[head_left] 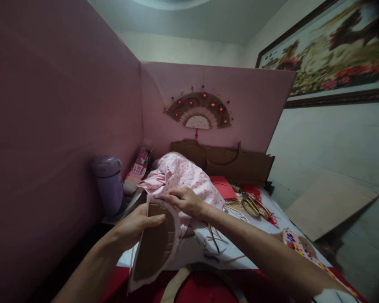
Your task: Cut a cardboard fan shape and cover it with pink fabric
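Note:
My left hand (139, 225) grips a half-round piece of brown cardboard (154, 248) by its straight side, thumb lying on the brown face. Pale fabric (177, 229) runs round the cardboard's edge as a border. At the top corner of this piece, my right hand (185, 201) is closed in a pinch. A dark, slim thing shows by its fingers, too small to name. Just behind both hands lies a crumpled heap of pink cloth with red dots (189, 176).
A purple lidded cup (109, 189) stands left. Gold-handled scissors (254, 206), a red card (222, 187) and thin sticks (232, 210) lie right. Torn cardboard (249, 166) leans at the back, below a decorated fan (197, 111) on the pink panel (255, 105).

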`<action>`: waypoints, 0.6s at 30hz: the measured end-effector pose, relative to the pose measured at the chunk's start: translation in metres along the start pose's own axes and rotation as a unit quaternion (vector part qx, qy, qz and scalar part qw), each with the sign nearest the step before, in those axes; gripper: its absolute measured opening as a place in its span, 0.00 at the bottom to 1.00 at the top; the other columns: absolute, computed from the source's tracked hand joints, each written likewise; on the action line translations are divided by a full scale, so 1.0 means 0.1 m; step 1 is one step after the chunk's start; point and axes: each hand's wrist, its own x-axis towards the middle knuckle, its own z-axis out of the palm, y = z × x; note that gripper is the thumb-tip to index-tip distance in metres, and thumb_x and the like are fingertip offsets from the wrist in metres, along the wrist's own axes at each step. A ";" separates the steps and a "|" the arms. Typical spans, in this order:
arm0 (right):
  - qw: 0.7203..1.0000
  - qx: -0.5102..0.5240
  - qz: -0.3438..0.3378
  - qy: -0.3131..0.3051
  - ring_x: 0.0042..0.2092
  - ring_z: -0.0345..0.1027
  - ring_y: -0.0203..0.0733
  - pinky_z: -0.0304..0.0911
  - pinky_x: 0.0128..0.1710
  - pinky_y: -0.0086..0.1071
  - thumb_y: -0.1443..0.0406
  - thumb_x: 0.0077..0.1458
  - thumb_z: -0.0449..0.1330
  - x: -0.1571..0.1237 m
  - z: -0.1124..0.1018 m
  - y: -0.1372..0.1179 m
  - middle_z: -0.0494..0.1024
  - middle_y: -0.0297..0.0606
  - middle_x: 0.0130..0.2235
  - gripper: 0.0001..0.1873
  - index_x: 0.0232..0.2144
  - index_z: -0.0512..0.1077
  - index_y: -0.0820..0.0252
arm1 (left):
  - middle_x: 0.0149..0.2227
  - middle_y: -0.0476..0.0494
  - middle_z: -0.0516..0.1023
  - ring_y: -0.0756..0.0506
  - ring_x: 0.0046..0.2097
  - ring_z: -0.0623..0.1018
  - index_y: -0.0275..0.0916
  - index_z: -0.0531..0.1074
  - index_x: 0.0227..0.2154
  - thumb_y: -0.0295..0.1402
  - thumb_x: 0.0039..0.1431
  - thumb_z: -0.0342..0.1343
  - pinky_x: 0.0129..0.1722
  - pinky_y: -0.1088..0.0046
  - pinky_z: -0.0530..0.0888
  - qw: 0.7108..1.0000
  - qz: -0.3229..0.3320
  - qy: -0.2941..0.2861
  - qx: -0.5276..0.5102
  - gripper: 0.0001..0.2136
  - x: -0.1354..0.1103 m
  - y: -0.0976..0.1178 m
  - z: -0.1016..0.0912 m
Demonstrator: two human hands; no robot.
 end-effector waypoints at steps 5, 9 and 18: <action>1.000 0.005 0.005 -0.015 0.27 0.56 0.32 0.48 0.27 0.27 0.59 0.59 0.50 -0.02 -0.01 -0.01 0.64 0.29 0.23 0.17 0.23 0.67 0.62 | 0.36 0.38 0.80 0.43 0.36 0.77 0.33 0.76 0.38 0.31 0.49 0.62 0.41 0.68 0.69 1.000 -0.003 -0.004 0.005 0.12 0.00 -0.01 0.00; 0.998 -0.047 0.003 -0.037 0.27 0.56 0.32 0.48 0.27 0.26 0.59 0.59 0.50 -0.02 -0.05 -0.03 0.63 0.29 0.22 0.17 0.22 0.66 0.62 | 0.37 0.36 0.80 0.43 0.36 0.77 0.32 0.76 0.38 0.31 0.49 0.62 0.41 0.67 0.69 1.000 -0.015 -0.010 0.009 0.13 -0.01 0.01 0.03; 0.995 -0.085 -0.020 -0.042 0.31 0.62 0.34 0.52 0.31 0.26 0.59 0.60 0.51 -0.01 -0.09 -0.08 0.73 0.33 0.28 0.15 0.30 0.72 0.60 | 0.38 0.36 0.80 0.42 0.37 0.77 0.33 0.76 0.38 0.33 0.47 0.63 0.40 0.68 0.69 0.999 -0.029 -0.016 0.023 0.14 0.01 -0.02 0.01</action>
